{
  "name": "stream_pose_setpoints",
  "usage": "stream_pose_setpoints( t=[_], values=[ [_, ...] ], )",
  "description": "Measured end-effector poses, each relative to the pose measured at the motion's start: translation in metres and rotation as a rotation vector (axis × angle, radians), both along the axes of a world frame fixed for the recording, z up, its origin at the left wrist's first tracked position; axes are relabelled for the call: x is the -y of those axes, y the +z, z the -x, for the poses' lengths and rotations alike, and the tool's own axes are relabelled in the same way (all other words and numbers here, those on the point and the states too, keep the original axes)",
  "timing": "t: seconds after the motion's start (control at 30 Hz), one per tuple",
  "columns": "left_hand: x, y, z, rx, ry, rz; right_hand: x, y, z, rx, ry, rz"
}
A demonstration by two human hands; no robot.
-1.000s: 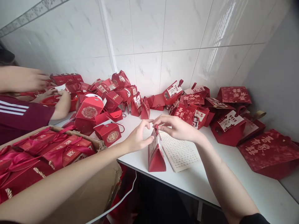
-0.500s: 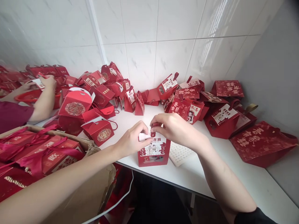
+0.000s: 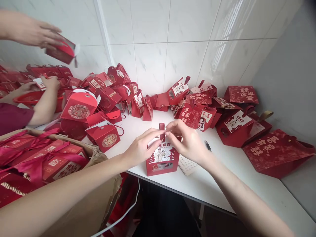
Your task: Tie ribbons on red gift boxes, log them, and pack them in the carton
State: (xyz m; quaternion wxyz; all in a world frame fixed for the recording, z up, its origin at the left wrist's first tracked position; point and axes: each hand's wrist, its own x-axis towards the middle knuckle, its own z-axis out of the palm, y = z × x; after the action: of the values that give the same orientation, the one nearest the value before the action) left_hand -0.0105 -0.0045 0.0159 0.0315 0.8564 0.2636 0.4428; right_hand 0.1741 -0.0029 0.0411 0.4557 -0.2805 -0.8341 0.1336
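A red gift box [image 3: 162, 167] with a cartoon couple on a white panel and a clear window stands upright at the table's front edge. A dark red ribbon loop [image 3: 161, 126] rises from its top. My left hand [image 3: 138, 146] pinches the box's top at the base of the ribbon, a white edge showing under its fingers. To the right of the loop, my right hand [image 3: 185, 141] has thumb and forefinger together on something thin and pale, too small to name. Behind that hand lies a printed booklet [image 3: 188, 165].
Red gift boxes [image 3: 195, 115] crowd the table's back and right side. A cardboard carton [image 3: 98, 158] of ribboned boxes stands at front left, a white cable [image 3: 130, 204] beside it. A pen [image 3: 208, 145] lies right. At left, another person's hand [image 3: 37, 33] carries a box; other hands [image 3: 50, 82] work below.
The ribbon loop now stands upright, no longer covered by my right fingers. My right hand has shifted slightly down and right. Another person's hand with a red box has entered at upper left.
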Motion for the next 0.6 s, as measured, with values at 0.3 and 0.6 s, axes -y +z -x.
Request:
stream_pose_setpoints(
  t=[0.3,0.6],
  values=[
    [-0.002,-0.002,-0.005,0.039,0.045,-0.068,-0.006,-0.040,0.012,-0.151,-0.037,-0.349],
    [-0.004,-0.005,-0.004,0.058,0.020,-0.086,-0.012,-0.044,0.007,-0.091,-0.051,-0.421]
  ],
)
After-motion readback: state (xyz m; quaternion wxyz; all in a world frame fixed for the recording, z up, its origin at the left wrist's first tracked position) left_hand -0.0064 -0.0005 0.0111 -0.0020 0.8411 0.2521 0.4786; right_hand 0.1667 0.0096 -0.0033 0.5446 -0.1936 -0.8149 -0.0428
